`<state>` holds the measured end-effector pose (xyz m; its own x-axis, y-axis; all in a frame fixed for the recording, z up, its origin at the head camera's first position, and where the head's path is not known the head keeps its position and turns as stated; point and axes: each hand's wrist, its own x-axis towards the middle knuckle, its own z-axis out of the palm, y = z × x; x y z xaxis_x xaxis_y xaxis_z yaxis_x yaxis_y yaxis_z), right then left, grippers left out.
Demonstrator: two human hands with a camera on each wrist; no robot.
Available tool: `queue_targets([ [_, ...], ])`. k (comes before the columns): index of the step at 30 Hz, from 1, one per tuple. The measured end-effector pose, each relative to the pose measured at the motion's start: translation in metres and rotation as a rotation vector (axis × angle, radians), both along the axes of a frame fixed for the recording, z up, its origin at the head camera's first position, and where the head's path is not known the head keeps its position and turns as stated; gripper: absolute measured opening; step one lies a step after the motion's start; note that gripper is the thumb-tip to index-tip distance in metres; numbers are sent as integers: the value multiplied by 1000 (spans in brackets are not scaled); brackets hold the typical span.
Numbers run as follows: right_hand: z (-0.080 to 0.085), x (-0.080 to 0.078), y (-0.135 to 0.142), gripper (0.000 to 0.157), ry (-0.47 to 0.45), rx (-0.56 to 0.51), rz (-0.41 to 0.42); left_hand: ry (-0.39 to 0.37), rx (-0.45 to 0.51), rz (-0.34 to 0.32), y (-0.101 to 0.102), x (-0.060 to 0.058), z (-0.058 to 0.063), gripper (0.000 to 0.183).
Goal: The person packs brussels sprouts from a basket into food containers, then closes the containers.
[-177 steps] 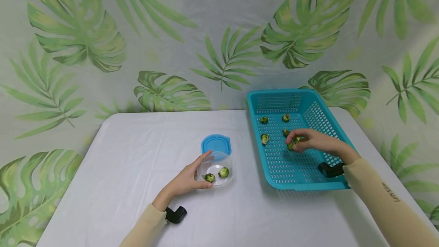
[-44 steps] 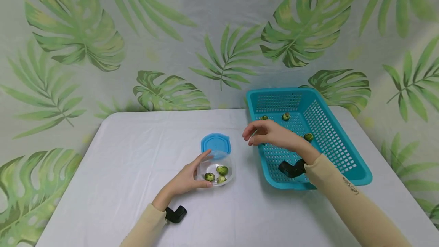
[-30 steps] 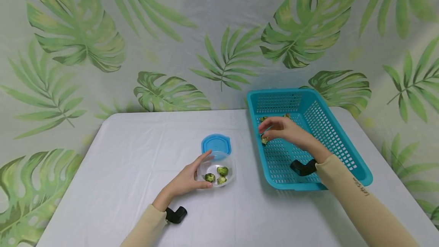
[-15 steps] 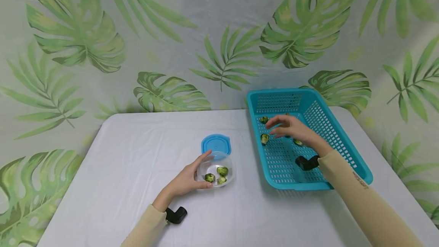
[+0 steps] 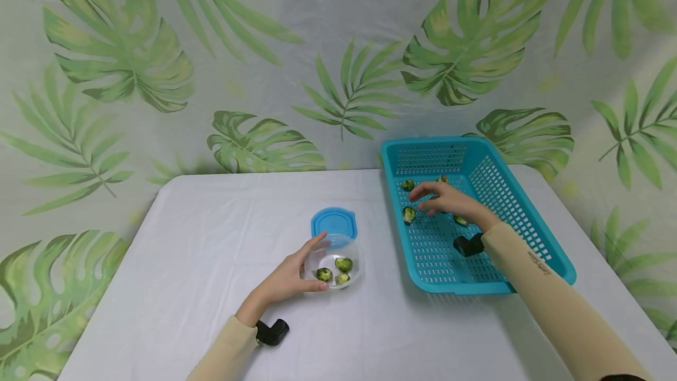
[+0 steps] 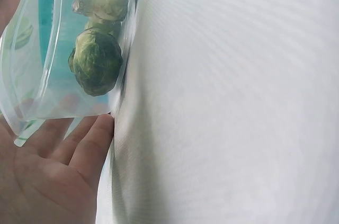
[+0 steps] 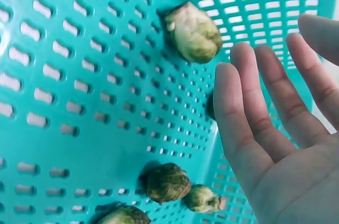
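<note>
My left hand (image 5: pixel 284 275) holds a small clear plastic container (image 5: pixel 359 266), thumb at its near side and fingers around the far left side. Inside lie three Brussels sprouts (image 5: pixel 344 264). In the left wrist view the container (image 6: pixel 58 97) sits on the white cloth, with fingers against its wall. My right hand (image 5: pixel 449 200) hovers inside the teal basket (image 5: pixel 433 260), its fingers parted and gripping nothing. Just left of its fingertips is a pale-sided sprout (image 5: pixel 409 214). The right wrist view shows the fingers spread close to a sprout (image 7: pixel 195 33) on the basket floor.
A blue lid (image 5: pixel 334 220) lies behind the container, partly seen through it. More sprouts rest in the basket, one at the far left (image 5: pixel 408 184) and one partly behind the right hand (image 5: pixel 460 219). The basket's raised rim (image 5: pixel 398 216) faces the container.
The container has gone from two sprouts to three. My right hand, earlier holding a sprout in the basket, has since reached the basket's left rim and moved back inside, holding nothing. The left hand stays put.
</note>
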<state>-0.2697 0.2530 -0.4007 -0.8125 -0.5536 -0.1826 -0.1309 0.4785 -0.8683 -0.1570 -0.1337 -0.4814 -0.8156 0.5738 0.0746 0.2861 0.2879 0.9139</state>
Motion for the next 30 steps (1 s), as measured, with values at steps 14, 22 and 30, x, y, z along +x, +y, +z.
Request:
queue_targets([
  [14, -9, -8, 0, 46, -54, 76, 47, 2, -12, -1, 0, 0, -2, 98],
  [22, -18, -9, -4, 49, -91, 71, 67, 0, -11, -2, 0, -1, -2, 98],
  [30, -21, -9, -6, 49, -107, 75, 84, 8, -16, 3, 0, -1, -2, 98],
])
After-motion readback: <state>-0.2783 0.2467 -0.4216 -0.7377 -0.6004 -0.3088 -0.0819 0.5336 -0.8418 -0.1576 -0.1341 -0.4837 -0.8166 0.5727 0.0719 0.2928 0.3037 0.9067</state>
